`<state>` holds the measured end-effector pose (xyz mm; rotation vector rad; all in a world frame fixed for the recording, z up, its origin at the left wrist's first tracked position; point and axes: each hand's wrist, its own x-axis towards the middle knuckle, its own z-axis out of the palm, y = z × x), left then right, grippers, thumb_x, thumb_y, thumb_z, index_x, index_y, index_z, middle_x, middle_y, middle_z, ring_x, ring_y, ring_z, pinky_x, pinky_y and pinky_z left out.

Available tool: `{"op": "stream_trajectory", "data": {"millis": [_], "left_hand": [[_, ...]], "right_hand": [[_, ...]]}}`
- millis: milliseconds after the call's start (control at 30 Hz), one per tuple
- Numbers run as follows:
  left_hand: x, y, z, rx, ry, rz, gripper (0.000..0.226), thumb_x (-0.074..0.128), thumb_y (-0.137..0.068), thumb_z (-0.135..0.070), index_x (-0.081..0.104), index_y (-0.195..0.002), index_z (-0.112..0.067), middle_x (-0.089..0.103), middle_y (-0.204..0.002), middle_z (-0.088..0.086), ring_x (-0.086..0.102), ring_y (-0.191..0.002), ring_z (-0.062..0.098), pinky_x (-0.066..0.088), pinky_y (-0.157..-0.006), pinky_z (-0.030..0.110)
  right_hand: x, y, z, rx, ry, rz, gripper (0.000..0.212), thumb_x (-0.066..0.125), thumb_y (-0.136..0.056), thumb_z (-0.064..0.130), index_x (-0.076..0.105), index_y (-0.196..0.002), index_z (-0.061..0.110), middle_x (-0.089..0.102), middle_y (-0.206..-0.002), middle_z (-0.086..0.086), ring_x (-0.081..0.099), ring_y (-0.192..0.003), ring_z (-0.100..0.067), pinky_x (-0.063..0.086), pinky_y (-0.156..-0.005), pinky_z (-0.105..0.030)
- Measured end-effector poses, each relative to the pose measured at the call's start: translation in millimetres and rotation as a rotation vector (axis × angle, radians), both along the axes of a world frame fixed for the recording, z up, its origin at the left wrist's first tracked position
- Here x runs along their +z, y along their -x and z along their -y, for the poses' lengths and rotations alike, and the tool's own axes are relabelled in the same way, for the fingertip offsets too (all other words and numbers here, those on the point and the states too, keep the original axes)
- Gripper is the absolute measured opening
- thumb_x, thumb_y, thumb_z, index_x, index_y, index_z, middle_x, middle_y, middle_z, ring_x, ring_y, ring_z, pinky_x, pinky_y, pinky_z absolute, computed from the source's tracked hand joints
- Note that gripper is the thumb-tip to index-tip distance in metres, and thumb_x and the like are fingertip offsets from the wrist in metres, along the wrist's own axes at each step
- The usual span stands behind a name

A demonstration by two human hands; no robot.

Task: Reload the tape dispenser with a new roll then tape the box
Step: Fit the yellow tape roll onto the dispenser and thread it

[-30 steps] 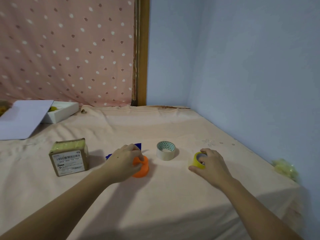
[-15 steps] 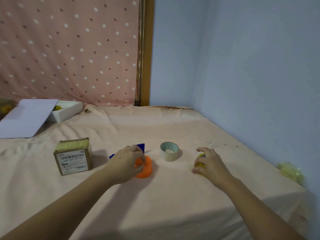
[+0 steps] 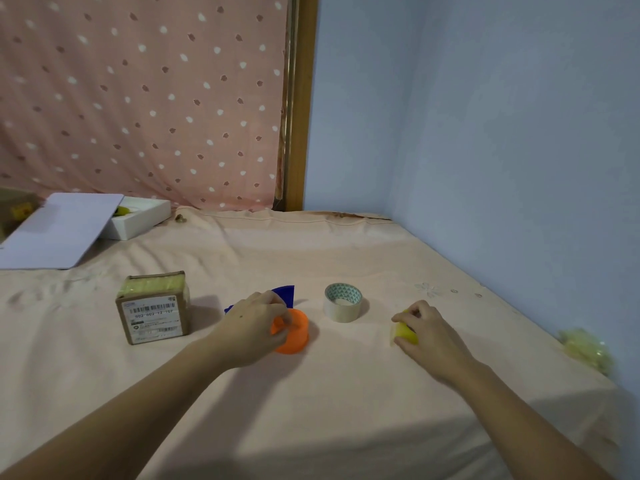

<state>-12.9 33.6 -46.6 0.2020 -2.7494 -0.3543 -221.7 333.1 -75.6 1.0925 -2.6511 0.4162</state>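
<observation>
My left hand grips an orange round part of the tape dispenser on the bed; a blue piece shows just behind the hand. My right hand closes over a yellow tape roll, mostly hiding it. Between the hands stands a beige tape roll with a teal patterned core, untouched. A small brown cardboard box with a barcode label sits to the left of my left hand.
Everything lies on a peach bedsheet. A white open box with its lid sits at the far left. A blue wall borders the right side. A crumpled pale yellow wad lies at the bed's right edge.
My right hand has closed further over the yellow roll, now covering most of it. My left hand stays on the orange part. The view has shifted slightly.
</observation>
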Motion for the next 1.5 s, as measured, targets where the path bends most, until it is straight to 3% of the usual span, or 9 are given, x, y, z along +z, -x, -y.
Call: {"op": "stream_trajectory", "data": {"millis": [167,367,533,700,933,1100,1300,1400,1500], "left_hand": [[2.1,-1.1,-3.6,-0.006,-0.002,0.012,0.025,0.059,-0.089,-0.036,0.069,-0.112,-0.035,0.055,-0.124,-0.016,0.048,-0.103,0.009,0.035,-0.083,0.024],[9.3,-2.3,-5.7,-0.015,0.011,0.039,0.027,0.058,-0.089,-0.035,0.069,-0.113,-0.035,0.056,-0.123,-0.014,0.05,-0.107,0.013,0.04,-0.087,0.027],[20.5,-3.5,-9.6,-0.009,-0.043,-0.007,0.036,0.061,-0.089,-0.031,0.059,-0.126,-0.033,0.055,-0.128,-0.011,0.054,-0.113,0.015,0.047,-0.092,0.031],[45.4,-11.6,-16.2,-0.131,0.073,-0.167,0.066,0.067,-0.088,-0.012,0.041,-0.143,-0.036,0.034,-0.152,-0.007,0.054,-0.113,0.015,0.052,-0.082,0.03],[61.7,-23.8,3.1,-0.282,0.282,-0.262,0.007,0.065,-0.092,-0.024,0.065,-0.099,-0.023,0.063,-0.118,-0.002,0.063,-0.092,0.021,0.05,-0.07,0.032],[67.3,-38.1,18.0,-0.204,0.281,-0.139,0.005,0.069,-0.088,-0.026,0.067,-0.09,-0.021,0.067,-0.098,-0.006,0.059,-0.091,0.018,0.047,-0.068,0.032],[85.8,-37.6,14.9,-0.106,0.231,0.016,0.011,0.065,-0.089,-0.034,0.068,-0.093,-0.024,0.074,-0.089,-0.003,0.064,-0.086,0.018,0.053,-0.07,0.036],[90.3,-34.1,10.0,-0.046,0.28,0.06,0.012,0.064,-0.09,-0.036,0.065,-0.091,-0.024,0.071,-0.088,-0.004,0.062,-0.085,0.02,0.049,-0.066,0.034],[90.8,-31.9,12.0,0.07,0.193,0.158,0.015,0.067,-0.088,-0.041,0.063,-0.087,-0.026,0.065,-0.086,-0.008,0.06,-0.086,0.017,0.043,-0.062,0.029]], "right_hand": [[-2.3,-1.6,1.9,0.001,0.141,0.001,0.005,0.069,-0.094,0.035,0.069,-0.098,0.034,0.042,-0.103,0.017,0.057,-0.084,-0.011,0.053,-0.069,-0.033],[27.4,-4.7,28.1,-0.006,0.396,-0.02,0.005,0.076,-0.09,0.016,0.078,-0.092,0.012,0.05,-0.095,0.003,0.055,-0.077,-0.012,0.042,-0.072,-0.028],[64.8,-38.0,69.1,0.144,0.374,0.254,0.006,0.078,-0.088,0.022,0.081,-0.086,0.017,0.062,-0.091,-0.001,0.058,-0.079,-0.005,0.041,-0.07,-0.019],[91.4,-76.0,107.8,0.319,0.367,0.664,0.007,0.078,-0.087,0.019,0.083,-0.084,0.015,0.079,-0.088,-0.002,0.067,-0.078,-0.007,0.054,-0.076,-0.03],[101.7,-94.6,146.1,0.405,0.261,0.912,0.016,0.078,-0.087,0.02,0.083,-0.091,0.006,0.076,-0.078,-0.006,0.065,-0.071,-0.013,0.055,-0.069,-0.028],[93.0,-92.4,160.0,0.445,0.253,0.978,0.02,0.076,-0.091,0.021,0.081,-0.109,0.015,0.08,-0.107,-0.009,0.073,-0.094,-0.017,0.06,-0.095,-0.04],[94.0,-103.7,147.9,0.538,-0.137,0.727,0.071,0.087,-0.073,0.018,0.053,-0.132,0.036,0.063,-0.125,0.01,0.063,-0.112,-0.011,0.057,-0.092,-0.035],[95.2,-103.5,149.6,0.49,-0.139,0.506,0.058,0.078,-0.077,0.02,0.05,-0.126,0.032,0.059,-0.12,0.008,0.063,-0.102,-0.019,0.057,-0.081,-0.038],[98.0,-91.7,150.2,0.428,0.097,0.507,0.031,0.071,-0.079,0.016,0.054,-0.104,0.025,0.062,-0.108,0.009,0.066,-0.088,-0.029,0.056,-0.073,-0.044]]}}
